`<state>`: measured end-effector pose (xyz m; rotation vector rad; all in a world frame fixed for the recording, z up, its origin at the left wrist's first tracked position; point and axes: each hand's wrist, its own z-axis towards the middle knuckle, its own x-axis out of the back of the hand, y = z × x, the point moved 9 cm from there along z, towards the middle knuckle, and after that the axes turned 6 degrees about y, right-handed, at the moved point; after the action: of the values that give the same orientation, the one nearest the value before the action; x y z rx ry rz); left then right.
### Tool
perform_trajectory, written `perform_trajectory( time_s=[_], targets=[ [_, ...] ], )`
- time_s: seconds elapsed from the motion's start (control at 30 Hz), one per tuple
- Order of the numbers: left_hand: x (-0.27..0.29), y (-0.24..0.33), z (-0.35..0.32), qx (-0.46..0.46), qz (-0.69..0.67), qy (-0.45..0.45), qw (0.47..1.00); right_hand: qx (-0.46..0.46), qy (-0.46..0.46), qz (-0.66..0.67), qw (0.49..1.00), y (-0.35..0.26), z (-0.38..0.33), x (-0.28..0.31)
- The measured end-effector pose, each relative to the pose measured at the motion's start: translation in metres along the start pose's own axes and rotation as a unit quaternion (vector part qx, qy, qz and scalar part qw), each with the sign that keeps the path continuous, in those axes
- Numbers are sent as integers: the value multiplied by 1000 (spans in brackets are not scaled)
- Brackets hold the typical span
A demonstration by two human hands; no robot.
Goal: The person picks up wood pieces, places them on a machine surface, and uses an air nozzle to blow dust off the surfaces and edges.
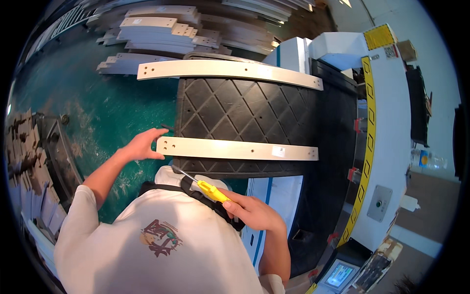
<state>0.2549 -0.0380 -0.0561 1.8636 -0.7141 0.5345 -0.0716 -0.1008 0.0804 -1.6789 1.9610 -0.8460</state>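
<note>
A long pale wooden board (pixel 237 149) with drilled holes lies across the near side of a black diamond-patterned mat (pixel 230 110). My left hand (pixel 142 145) rests on the board's left end, fingers spread against its edge. My right hand (pixel 252 210) grips a screwdriver (pixel 203 186) with a yellow handle, its metal shaft pointing up-left toward the board's near edge without touching it. A second, similar board (pixel 227 69) lies across the far side of the mat.
Stacks of cut wooden boards (pixel 161 32) lie on the green floor (pixel 105 115) beyond the mat. Small wooden pieces fill a rack (pixel 32 161) at the left. A white machine with a yellow-striped edge (pixel 387 132) and a small screen (pixel 339 274) stands at the right.
</note>
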Motion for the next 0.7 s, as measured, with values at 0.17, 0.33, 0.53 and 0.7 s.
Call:
perform_trajectory(
  time_s=[0.17, 0.33, 0.53, 0.7],
  targets=[
    [-28, -25, -17, 42, 30, 81, 995, -95, 159, -32, 982, 64, -33, 58],
    [-24, 4, -10, -59, 76, 147, 984, -253, 512, 120, 812, 220, -155, 178],
    [-24, 31, -1, -130, 128, 177, 967, -230, 522, 184, 801, 225, -174, 194],
    [-30, 28, -5, -150, 108, 207, 961, -248, 514, 224, 790, 223, -173, 186]
  ],
)
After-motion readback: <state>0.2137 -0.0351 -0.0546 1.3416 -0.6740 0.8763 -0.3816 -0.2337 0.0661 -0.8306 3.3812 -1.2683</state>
